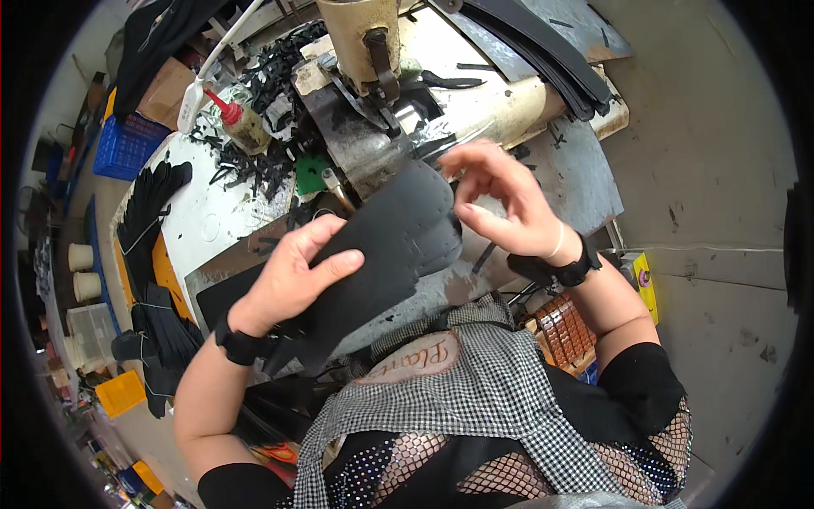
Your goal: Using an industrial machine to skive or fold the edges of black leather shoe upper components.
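Note:
A fanned stack of flat black pieces point(377, 233) with rounded ends, like leather or a similar sheet material, slants across the middle. My left hand point(297, 271) grips the stack from its left side, thumb lying on top. Beside the rounded far end is my right hand point(504, 199), fingers curved and thumb apart, with nothing visible between them. Whether its fingertips touch the pieces' edge I cannot tell. Just beyond the stack stands a cream-coloured machine point(360, 42) with a dark metal plate point(356, 140).
Black scraps point(280, 76) heap left of the machine, around a red-tipped bottle point(244, 127). Bundled black pieces point(153, 208) lie at the table's left edge. Long black strips point(543, 55) rest at the far right. A blue crate point(127, 146) stands beyond the table.

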Available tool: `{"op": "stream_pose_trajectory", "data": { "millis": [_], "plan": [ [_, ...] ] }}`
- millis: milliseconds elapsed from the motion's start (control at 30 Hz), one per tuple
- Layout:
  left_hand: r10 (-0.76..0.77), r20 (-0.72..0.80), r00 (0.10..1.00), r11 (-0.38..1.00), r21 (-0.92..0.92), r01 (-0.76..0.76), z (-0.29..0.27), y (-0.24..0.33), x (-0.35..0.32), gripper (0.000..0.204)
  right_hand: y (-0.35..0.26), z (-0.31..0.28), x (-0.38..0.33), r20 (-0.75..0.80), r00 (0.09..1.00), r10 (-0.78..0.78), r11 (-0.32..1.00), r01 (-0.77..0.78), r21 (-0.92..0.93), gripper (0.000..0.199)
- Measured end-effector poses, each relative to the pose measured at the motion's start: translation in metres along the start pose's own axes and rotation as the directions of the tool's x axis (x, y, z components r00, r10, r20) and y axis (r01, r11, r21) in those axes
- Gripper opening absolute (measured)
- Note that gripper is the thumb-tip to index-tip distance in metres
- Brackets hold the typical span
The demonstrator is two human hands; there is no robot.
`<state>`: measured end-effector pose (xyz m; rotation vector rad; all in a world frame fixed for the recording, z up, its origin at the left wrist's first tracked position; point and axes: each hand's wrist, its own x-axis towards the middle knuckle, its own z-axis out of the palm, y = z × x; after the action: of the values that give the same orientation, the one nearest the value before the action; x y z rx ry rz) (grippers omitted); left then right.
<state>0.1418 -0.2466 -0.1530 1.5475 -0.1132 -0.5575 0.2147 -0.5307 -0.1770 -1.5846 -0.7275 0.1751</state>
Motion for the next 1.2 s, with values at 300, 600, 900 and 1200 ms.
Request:
{"op": "stream_pose_trajectory", "data": {
  "millis": [300,600,900,1200],
  "plan": [
    [-0.305,-0.028,0.952,0.952,-0.014,0.305,-0.037,0.019,0.023,0.023,0.031,0.005,0.025,0.222,0.822,-0.524,0.553,0.527,-0.646,0.030],
    [-0.273,0.029,0.962,0.958,0.102,0.269,-0.057,0.028,0.049,0.023,0.032,-0.003,0.044,0.169,0.797,-0.579,0.410,0.464,-0.785,0.031],
    [-0.213,0.188,0.959,0.977,0.012,0.215,-0.065,0.024,0.047,0.018,-0.004,-0.129,0.034,-0.095,0.860,-0.502,0.392,0.129,-0.911,0.027],
    [-0.241,0.079,0.967,0.961,0.156,0.227,-0.059,0.027,0.037,0.018,0.016,-0.205,0.048,-0.583,0.770,0.258,0.933,-0.354,-0.056,0.024]
  ]
}}
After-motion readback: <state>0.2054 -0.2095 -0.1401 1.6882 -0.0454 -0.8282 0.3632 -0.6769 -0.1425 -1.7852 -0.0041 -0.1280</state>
